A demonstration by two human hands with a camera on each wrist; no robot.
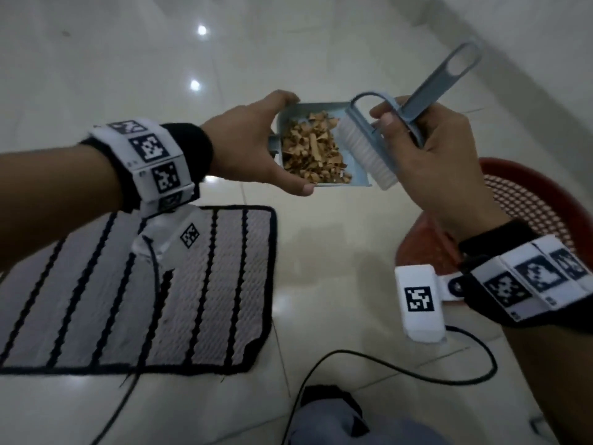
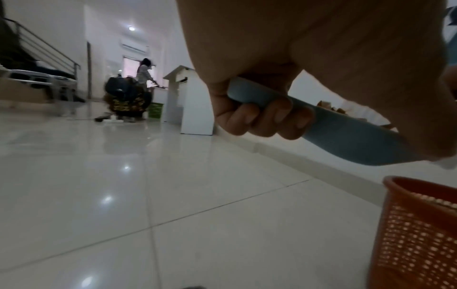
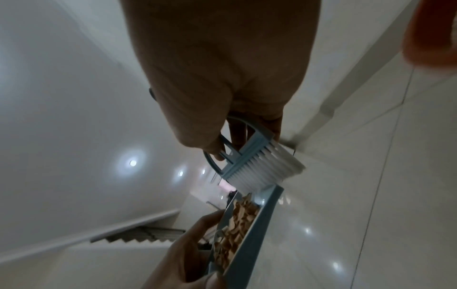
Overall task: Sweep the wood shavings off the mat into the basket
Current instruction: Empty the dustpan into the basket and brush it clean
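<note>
Left hand (image 1: 253, 146) holds shavings-filled dustpan (image 1: 324, 184); right hand (image 1: 430, 155) holds brush (image 1: 365, 152).

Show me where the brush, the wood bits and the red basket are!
brush (image 1: 365, 155), head view, on its white bristles
wood bits (image 1: 311, 149), head view, middle of the pile in the dustpan
red basket (image 2: 418, 234), left wrist view, on its mesh wall
</note>
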